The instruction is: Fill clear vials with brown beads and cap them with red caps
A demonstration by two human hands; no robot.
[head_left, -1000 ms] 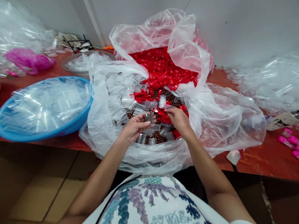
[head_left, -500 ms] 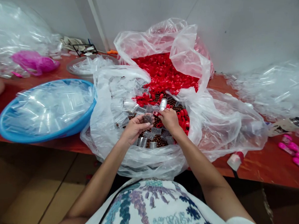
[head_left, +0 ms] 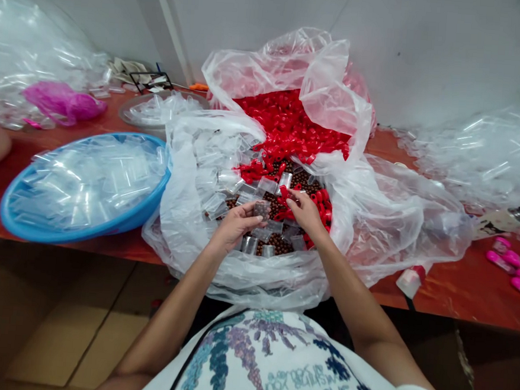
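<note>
Grey wall (head_left: 408,45) backs a red table (head_left: 452,300). One wide bag (head_left: 258,281), open at the front of the table, is the reference for all positions.

Change: half a second ago, the right hand (head_left: 307,215) was at the bag's contents and no piece could be told apart at its fingertips. It now shows a red part (head_left: 284,192). Judged from this, both hands are loaded — one piece each.

Left hand (head_left: 233,226): over the middle of the bag, thumb closed against the fingers on a clear cup (head_left: 262,209). Whether the cup contains anything: cannot tell.

Right hand: over the bag, right of its middle; thumb and fingertips pinched on the red part, opening only as wide as that piece. The cup and the red part are near each other — apart, not touching.

Count:
- Held pieces: two; one cup, one red part.
- Loose cups (head_left: 215,204), mostly in the bag's left side: too many to count.
- Brown beads (head_left: 278,242), inside the bag: too many to count.
- Red pile (head_left: 292,117): one, in one rear bag (head_left: 242,69) behind the bag.
- Basin (head_left: 160,188): one, left of the bag, heaped with clear sleeves (head_left: 92,177).
- Tumbler (head_left: 492,225): one, right of the bag.
- Pink-topped vials (head_left: 500,263), right of the bag: several, overlapping; exact number unclear.
</note>
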